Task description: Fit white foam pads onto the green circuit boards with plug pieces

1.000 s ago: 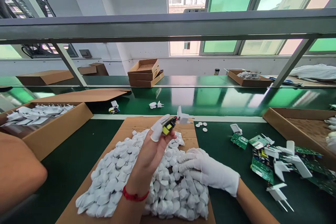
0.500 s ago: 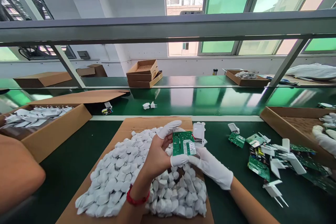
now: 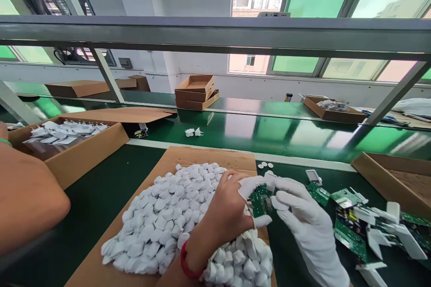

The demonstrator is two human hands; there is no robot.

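Observation:
Between both hands is a green circuit board [image 3: 261,200], partly hidden by fingers. My left hand [image 3: 232,210], with white covers on some fingertips and a red band at the wrist, is closed on the board's left side. My right hand [image 3: 303,219], in a white glove, grips at the board's right side, where a white part shows between its fingers. Below and to the left, many small white pieces [image 3: 168,208] lie heaped on a cardboard sheet [image 3: 178,154]. Circuit boards with white plastic parts [image 3: 350,237] are piled at the right.
An open box of white parts [image 3: 90,152] stands at the left, beside another person's arm [image 3: 27,197]. A cardboard box [image 3: 377,179] is at the right. White plugs [image 3: 194,132] and stacked trays [image 3: 193,98] lie further back, beneath a metal beam [image 3: 215,36].
The view has swung slightly. The board, flat to the camera before, is now turned and more covered by my fingers. My right hand has moved up its right side. Small white discs now show behind.

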